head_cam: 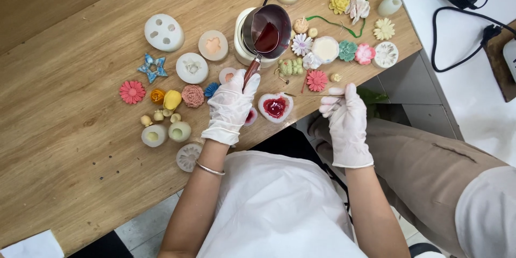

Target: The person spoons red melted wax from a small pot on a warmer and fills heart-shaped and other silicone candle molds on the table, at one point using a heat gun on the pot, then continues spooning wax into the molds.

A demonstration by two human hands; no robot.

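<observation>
From the head camera, the left hand (232,106) in a white glove is closed around the reddish handle of a small metal melting pot (266,30) holding dark red liquid, which sits over a white warmer at the far middle of the wooden table (70,183). The gloved right hand (346,121) pinches a thin stick (309,94) whose tip lies just right of the white heart-shaped silicone mould (276,107) filled with red wax, near the table's near edge between both hands.

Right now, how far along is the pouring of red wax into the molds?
Done: the heart mold already holds red liquid. In hand: the left hand grips the pouring pot by its handle, red liquid inside; the right hand holds a thin stick. Left: the round white mold looks unfilled.
</observation>
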